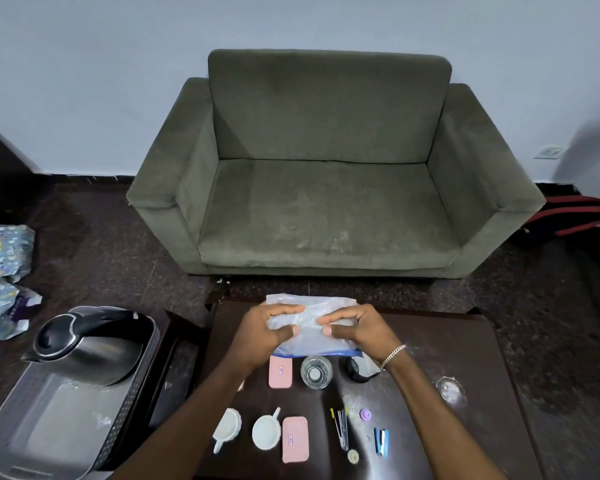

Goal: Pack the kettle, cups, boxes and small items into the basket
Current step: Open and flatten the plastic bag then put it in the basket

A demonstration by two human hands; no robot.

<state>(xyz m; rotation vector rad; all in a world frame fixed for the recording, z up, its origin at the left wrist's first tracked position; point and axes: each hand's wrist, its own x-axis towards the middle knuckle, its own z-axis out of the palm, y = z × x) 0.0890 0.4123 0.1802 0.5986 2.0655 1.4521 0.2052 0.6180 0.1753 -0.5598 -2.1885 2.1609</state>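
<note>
Between the left hand (271, 327) and right hand (355, 329), both clamped on it, a plastic bag (312, 318) hangs; next, probably left to the basket (118, 427)

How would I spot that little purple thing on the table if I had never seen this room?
Start at the dark wooden table in front of the green sofa, then look to its near right part, under the person's right forearm. The purple item lies just right of the thin sticks and above the blue stapler. It is the only round purple piece, far smaller than the pink boxes.
</note>
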